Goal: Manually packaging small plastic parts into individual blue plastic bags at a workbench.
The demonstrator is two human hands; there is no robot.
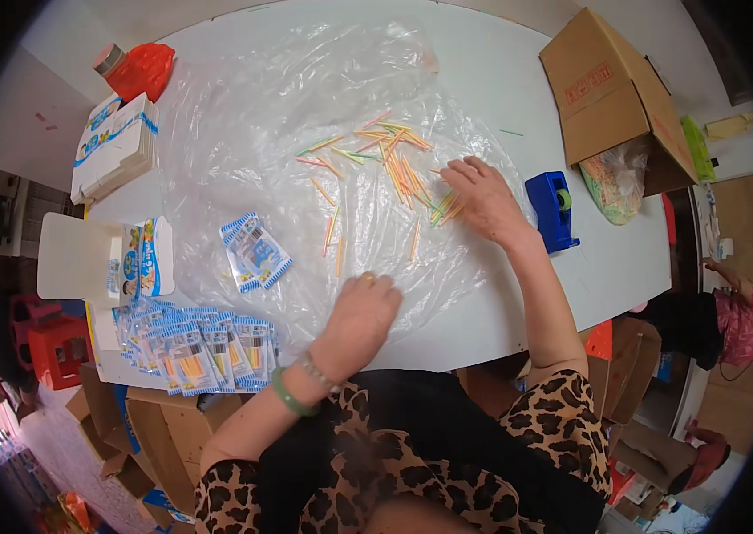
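Thin sticks [405, 178] in yellow, orange, pink and green lie scattered over a clear plastic sheet [243, 116] on the white table. At the right end of the pile is my right hand [488, 203], its fingers stretched out and slightly bent beside several sticks. My left hand [360, 319] is nearer to me, below the loose sticks. Its fingers curl under the palm, and whatever they hold is hidden. Left of the sticks lie a few blue-and-white packets [255, 253]. Many filled packets [198, 350] overlap at the table's near left edge, with coloured sticks showing through.
An open white box [147, 258] and a stack of flat cartons [118, 147] stand on the left, near a red bag [147, 71]. To the right are a blue tape dispenser [553, 211] and a cardboard box [612, 98] with a bag of sticks [615, 185]. People are farther right.
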